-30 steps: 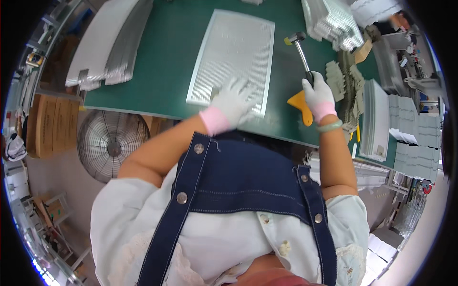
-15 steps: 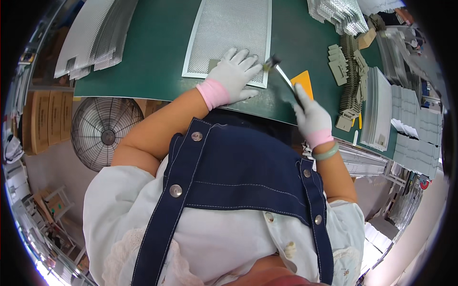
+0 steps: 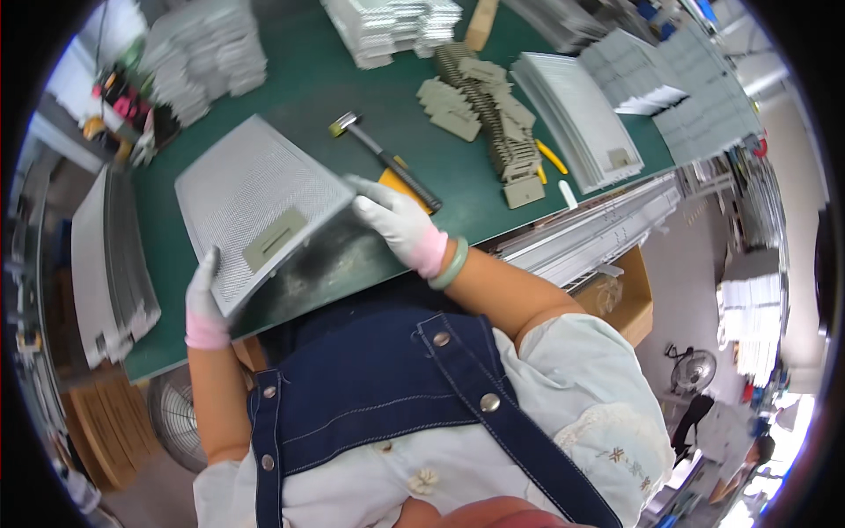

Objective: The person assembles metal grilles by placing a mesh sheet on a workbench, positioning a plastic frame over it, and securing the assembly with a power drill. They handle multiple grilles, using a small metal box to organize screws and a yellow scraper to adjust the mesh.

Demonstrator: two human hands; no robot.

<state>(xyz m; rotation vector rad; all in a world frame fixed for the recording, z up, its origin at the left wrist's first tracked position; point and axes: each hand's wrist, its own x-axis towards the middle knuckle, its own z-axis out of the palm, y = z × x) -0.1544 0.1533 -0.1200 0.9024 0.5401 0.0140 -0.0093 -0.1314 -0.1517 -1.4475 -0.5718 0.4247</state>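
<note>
Nearest, the table's (image 3: 330,264) front edge runs just this side of the panel (image 3: 251,189), with a bare strip of green top between. Two gloved hands are at the panel: the left hand (image 3: 204,304) is partly closed on its near left corner, thumb along the rim and the other fingers hidden; the right hand (image 3: 394,220) pinches the near right corner, fingers only slightly parted. The panel is tilted over the table, near edge raised, and bears one slotted plate (image 3: 275,239) by that edge. Just right of the panel lie one scraper (image 3: 403,187), yellow, and, partly over it, one hammer (image 3: 387,160), its head away from the person. Left of the panel, past a narrow bare strip, stands one stack (image 3: 101,264). Well right of it are one white stick (image 3: 568,194), one pair of yellow handles (image 3: 552,157), grey-green pieces (image 3: 497,119) too overlapped to count, and one panel stack (image 3: 576,123). Beyond the panel, across a broad open stretch, stand two piles, one far left (image 3: 207,57), one far right (image 3: 392,33), then one wooden block (image 3: 481,25) farther right.
</note>
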